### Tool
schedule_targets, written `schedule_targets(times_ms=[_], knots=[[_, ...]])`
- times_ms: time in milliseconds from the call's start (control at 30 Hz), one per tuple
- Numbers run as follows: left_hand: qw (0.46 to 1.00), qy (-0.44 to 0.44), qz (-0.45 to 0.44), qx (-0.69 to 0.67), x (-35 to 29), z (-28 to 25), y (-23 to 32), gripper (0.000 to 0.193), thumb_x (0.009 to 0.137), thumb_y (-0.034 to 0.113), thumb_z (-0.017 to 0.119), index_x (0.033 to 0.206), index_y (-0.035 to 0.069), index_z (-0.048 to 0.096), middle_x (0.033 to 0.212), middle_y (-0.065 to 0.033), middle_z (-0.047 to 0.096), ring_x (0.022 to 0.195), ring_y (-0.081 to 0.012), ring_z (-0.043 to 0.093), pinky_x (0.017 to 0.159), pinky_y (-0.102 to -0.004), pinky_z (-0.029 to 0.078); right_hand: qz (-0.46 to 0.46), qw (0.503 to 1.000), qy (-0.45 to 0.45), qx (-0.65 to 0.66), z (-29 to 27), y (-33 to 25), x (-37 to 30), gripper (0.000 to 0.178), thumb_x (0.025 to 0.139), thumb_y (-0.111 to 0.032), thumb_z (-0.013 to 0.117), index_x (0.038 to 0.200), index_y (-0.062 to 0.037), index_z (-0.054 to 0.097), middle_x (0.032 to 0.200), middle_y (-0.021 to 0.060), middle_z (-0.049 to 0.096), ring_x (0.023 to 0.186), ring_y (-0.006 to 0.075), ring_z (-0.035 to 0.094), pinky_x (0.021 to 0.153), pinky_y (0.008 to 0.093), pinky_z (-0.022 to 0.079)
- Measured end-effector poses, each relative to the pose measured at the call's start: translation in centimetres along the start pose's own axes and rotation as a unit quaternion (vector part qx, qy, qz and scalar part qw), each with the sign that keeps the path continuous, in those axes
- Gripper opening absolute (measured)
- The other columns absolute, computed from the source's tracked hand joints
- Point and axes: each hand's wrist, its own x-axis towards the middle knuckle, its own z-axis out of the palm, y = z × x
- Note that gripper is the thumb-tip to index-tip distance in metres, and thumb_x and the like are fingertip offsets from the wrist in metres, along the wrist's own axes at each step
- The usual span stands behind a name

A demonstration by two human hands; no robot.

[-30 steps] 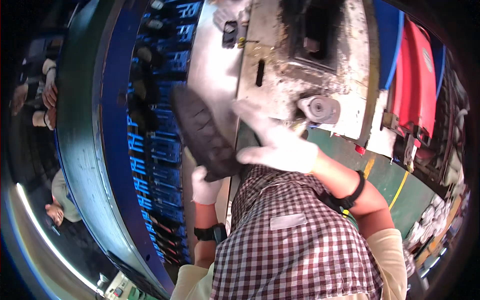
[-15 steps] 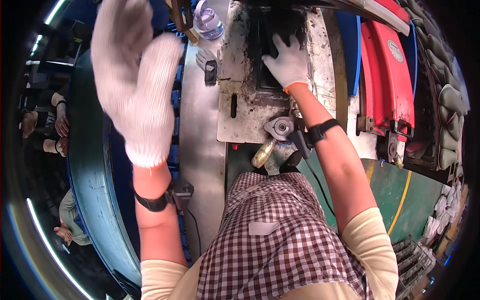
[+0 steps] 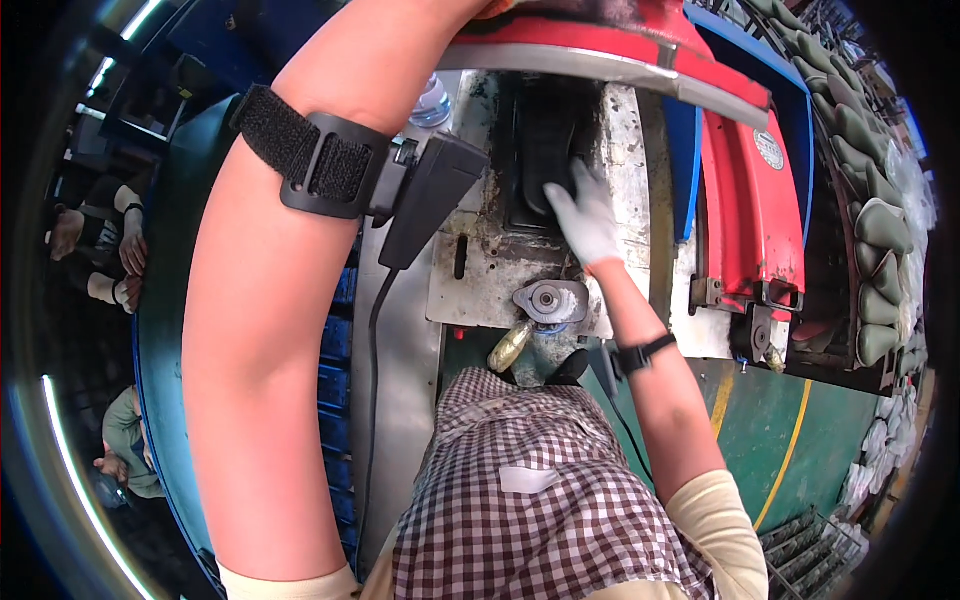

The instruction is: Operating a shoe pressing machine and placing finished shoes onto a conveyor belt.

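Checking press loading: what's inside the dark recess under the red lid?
A dark shoe sole lies in the recess of the press bed, with the gloved right hand pressing on it. The red lid covers the far end; the left hand is out of view.

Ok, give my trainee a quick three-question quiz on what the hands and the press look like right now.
1. True or false: the right hand wears a white glove and rests on the dark piece in the machine's recess.
2. Where is the left hand? A) on the red cover B) raised out of the picture at the top C) on the checked shirt
3. Fill in: a black ____ is strapped round the left forearm.

Key: 1 true; 2 B; 3 band, carrying a small black box with a cable.
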Motion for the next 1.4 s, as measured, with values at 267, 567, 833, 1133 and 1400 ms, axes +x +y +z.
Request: schedule_targets(times_ms=[267,567,833,1133,1400], knots=[[0.873,-0.409,-0.165,-0.21,-2.5,4.0,2.4,0.037,0.1,0.035,0.066,0.116,0.003,0.073,0.093,-0.0131,0.075,0.099,-0.0208,0.074,0.083,-0.0327,0.055,0.326,0.779,-0.352,0.404,-12.1,8.4,-16.7,0.036,0.106,-0.037,0.062,0.121,-0.0054,0.073,0.102,0.0035,0.076,0.075,0.0097,0.068,0.068,0.0258,0.055],[0.956,-0.262,-0.08,-0.105,-16.1,18.3,5.3,0.035,0.094,0.049,0.064,0.095,0.014,0.07,0.081,-0.0148,0.073,0.078,-0.0364,0.073,0.074,-0.051,0.056,0.242,0.515,-0.663,0.486,-5.7,2.0,-16.2,0.071,0.105,-0.045,0.06,0.161,-0.0069,0.037,0.155,0.0151,0.051,0.139,0.0266,0.053,0.116,0.0459,0.043],[0.957,-0.267,-0.088,-0.073,-18.1,22.9,6.1,0.033,0.091,0.044,0.065,0.09,0.013,0.073,0.076,-0.0133,0.073,0.075,-0.0323,0.075,0.067,-0.0495,0.058,0.446,0.306,-0.547,0.639,-1.3,-1.2,-16.4,0.021,0.107,-0.029,0.059,0.114,-0.0089,0.061,0.106,0.0033,0.065,0.109,0.0213,0.065,0.108,0.0502,0.052],[0.955,-0.236,-0.168,-0.071,-18.7,22.6,6.8,0.048,0.085,0.059,0.064,0.077,0.013,0.077,0.073,-0.0142,0.072,0.072,-0.0335,0.074,0.066,-0.0469,0.058,0.306,0.738,-0.488,0.351,-12.5,8.8,-12.7,0.043,0.099,-0.028,0.071,0.133,-0.0036,0.061,0.091,0.0001,0.066,0.072,0.0074,0.06,0.057,0.0236,0.047],[0.937,-0.228,-0.251,-0.081,-18.3,22.8,7.8,0.054,0.071,0.065,0.068,0.075,0.012,0.078,0.073,-0.0166,0.072,0.07,-0.0351,0.073,0.064,-0.0485,0.056,-0.029,0.841,-0.496,0.214,-10.1,3.0,-11.7,0.045,0.093,-0.014,0.073,0.132,0.0019,0.056,0.113,0.014,0.071,0.097,0.0227,0.066,0.09,0.0353,0.053]])
